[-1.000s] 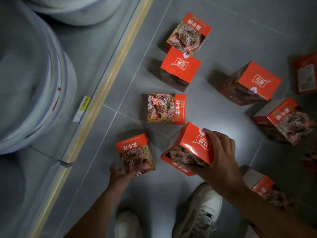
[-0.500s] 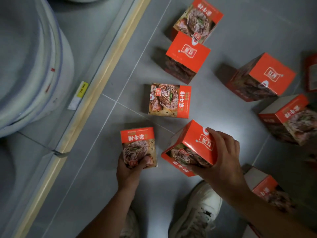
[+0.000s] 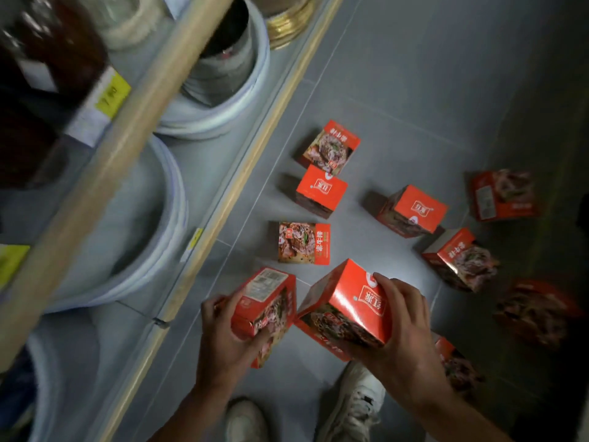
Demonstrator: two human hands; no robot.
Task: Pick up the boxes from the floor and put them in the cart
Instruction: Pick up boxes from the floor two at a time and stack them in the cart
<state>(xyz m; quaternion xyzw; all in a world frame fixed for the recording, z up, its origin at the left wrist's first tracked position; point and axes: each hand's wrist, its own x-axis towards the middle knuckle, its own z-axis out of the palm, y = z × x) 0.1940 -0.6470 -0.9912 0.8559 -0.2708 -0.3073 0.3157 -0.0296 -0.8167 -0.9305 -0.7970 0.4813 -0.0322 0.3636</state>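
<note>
- Head view: the left hand (image 3: 223, 339) grips the left box (image 3: 266, 309), fingers and thumb curled round its sides; the right hand (image 3: 401, 333) clasps the right box (image 3: 347, 307), fingers over the red top, thumb under the lower edge.
- Both held boxes are clear of the floor (image 3: 398, 90), just nearer the person than the flat box (image 3: 304, 243).
- Other boxes lie beyond and right of the flat box. The cart is not in view.
- Risk: the two held boxes almost touch; a knock between their corners could loosen either grip.
- Risk: the right box is tilted and glossy; it could slip from the one-handed clasp.
- Risk: a box (image 3: 452, 362) lies just beside the right shoe (image 3: 357, 400), on the side away from the flat box; stepping back could crush it.
- Risk: the shelf edge (image 3: 134, 132) overhangs left of the flat box; rising could strike it.
</note>
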